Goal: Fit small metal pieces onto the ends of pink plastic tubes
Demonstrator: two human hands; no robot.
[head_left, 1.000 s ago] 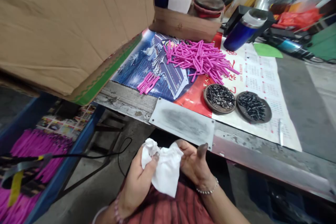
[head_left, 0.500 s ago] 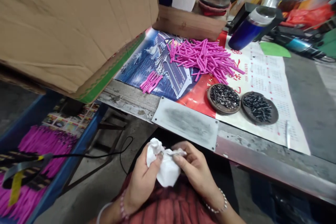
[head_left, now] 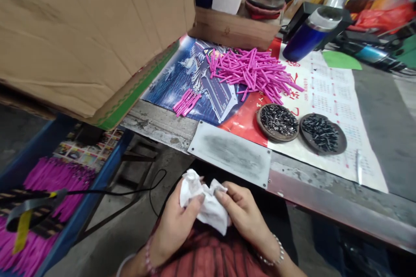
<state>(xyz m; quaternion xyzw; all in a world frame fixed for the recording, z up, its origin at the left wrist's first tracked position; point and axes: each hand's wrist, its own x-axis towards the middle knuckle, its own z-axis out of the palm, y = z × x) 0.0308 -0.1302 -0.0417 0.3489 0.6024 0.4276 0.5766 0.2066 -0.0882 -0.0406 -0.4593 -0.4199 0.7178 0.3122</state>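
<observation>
A crumpled white tissue (head_left: 204, 201) is pinched between both hands over my lap, below the table's front edge. My left hand (head_left: 175, 225) grips its left side with thumb and fingers. My right hand (head_left: 242, 214) presses into its right side, fingers curled on it. On the table beyond lie a loose pile of pink sticks (head_left: 253, 71), a small bundle of pink sticks (head_left: 186, 101), and two round dishes of small dark metal parts (head_left: 277, 121) (head_left: 322, 132).
A big cardboard box (head_left: 87, 34) overhangs the table's left end. A blue tumbler (head_left: 307, 34) lies at the back, near a wooden box (head_left: 234, 30). A blue crate (head_left: 48, 199) at lower left holds pink sticks. A black cable (head_left: 143, 188) hangs by my knees.
My right hand turned over from palm-up to fingers down on the tissue. Both hands have bunched the tissue tighter between them.
</observation>
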